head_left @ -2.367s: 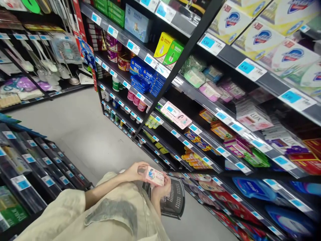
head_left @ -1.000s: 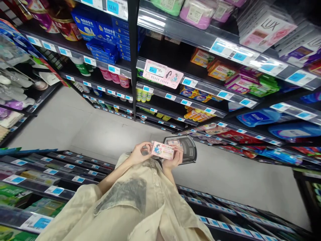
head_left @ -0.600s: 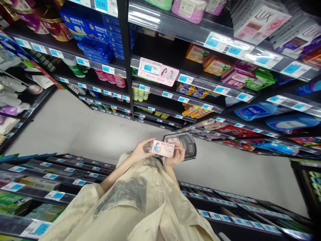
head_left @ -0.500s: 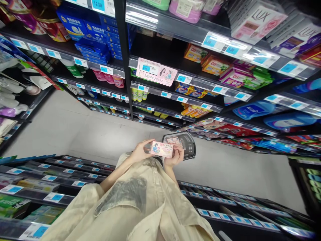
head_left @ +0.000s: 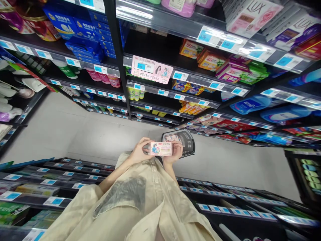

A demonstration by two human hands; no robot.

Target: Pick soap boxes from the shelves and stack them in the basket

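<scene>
Here, at frame centre, the left hand (head_left: 139, 152) and right hand (head_left: 175, 152) each pinch an end of the pink box (head_left: 161, 148); holding it level and face-up above the basket (head_left: 187, 144) probably keeps the label readable.

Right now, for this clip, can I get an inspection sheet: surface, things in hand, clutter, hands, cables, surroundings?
Surface: pale grey aisle floor, bare where it shows.
Things in hand: small pink printed cardboard box, held level in front of the body, printed face up.
Clutter: dark plastic shopping basket just beyond the box, with a similar pink pack inside.
Hands: left hand grips the box's left end; right hand grips its right end.
Cables: nothing seen.
Surroundings: black metal shelves with blue price tags, stocked with soap and detergent packs; a pink promotional sign clipped to one shelf edge; lower shelves on the near side.
</scene>
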